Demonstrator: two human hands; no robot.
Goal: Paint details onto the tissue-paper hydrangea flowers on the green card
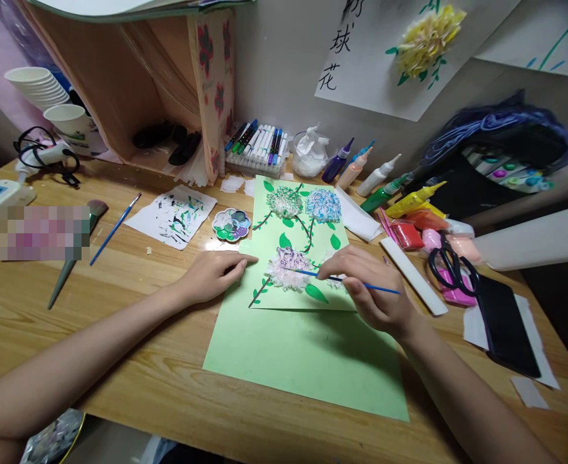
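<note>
On the wooden desk (167, 393), mid-frame, the right hand (371, 287) pinches a blue brush (307, 273) over a purplish flower (287, 282), the left hand (216, 274) half-spread at the green paper (303, 367).

This looks like a craft corner, probably in a home: a brown wood-grain desk (167, 377) with a plain grey wall (281, 51) behind it. Art supplies show it, by clock from mid-view: a clear plastic case of multicoloured markers (259, 151) between eleven and twelve, a scalloped white palette smeared with paint (231, 225) near nine, coloured plastic squeeze bottles (383, 195) towards two. A white paper sheet with a raised yellow flower (361, 71) hangs towards one. Homelier are the stacked white paper cups (39, 90) at ten and the white plastic power strip (4, 189) at nine.
</note>
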